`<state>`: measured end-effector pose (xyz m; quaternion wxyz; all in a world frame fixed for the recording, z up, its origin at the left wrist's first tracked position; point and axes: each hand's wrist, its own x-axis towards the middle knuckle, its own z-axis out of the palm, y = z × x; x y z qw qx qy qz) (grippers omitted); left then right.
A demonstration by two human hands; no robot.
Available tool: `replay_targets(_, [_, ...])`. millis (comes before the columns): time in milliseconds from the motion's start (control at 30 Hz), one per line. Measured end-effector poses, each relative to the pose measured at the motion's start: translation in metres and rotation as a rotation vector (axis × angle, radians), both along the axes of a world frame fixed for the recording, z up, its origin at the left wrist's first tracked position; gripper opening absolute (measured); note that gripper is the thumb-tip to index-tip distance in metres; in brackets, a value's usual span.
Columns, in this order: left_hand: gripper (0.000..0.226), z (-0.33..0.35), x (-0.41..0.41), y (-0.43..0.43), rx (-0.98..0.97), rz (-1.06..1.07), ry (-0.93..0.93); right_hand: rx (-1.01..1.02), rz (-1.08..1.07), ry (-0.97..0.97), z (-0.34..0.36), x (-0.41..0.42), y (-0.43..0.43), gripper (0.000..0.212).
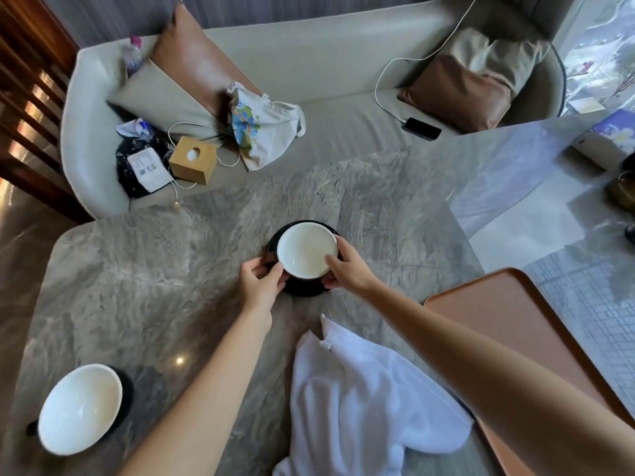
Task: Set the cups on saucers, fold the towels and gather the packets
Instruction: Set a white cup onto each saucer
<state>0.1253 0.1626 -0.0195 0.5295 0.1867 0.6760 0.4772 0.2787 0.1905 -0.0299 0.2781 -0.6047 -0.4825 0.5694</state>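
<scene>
A cup (305,249), black outside and white inside, stands on a black saucer (305,290) in the middle of the grey marble table (137,262). My left hand (263,280) grips the cup's left side, near the saucer's edge. My right hand (347,266) holds the cup's right rim, thumb on the inside. A second cup (79,407) of the same kind stands on its dark saucer (126,389) at the near left corner. A crumpled white towel (360,400) lies at the near edge between my arms. No packets are visible.
A copper-coloured tray (515,321) lies at the near right. Behind the table is a beige sofa (343,63) with cushions, a wooden tissue box (193,159), bags, a cable and a phone (422,128). A white box (608,139) sits at the far right.
</scene>
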Motion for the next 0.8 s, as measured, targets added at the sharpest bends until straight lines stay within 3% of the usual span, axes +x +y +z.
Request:
replay_targets(533, [0.048, 0.013, 0.005, -0.012, -0.046, -0.077, -0.025, -0.010, -0.021, -0.035, 0.008, -0.002, -0.002, 0.042])
replay_targets(733, [0.049, 0.015, -0.002, -0.071, 0.012, -0.028, -0.014, 0.134, -0.427, 0.068, 0.007, -0.023, -0.044, 0.034])
replay_targets(800, [0.045, 0.009, -0.012, -0.109, -0.008, 0.036, -0.040, 0.155, -0.469, 0.088, -0.001, -0.040, -0.076, 0.032])
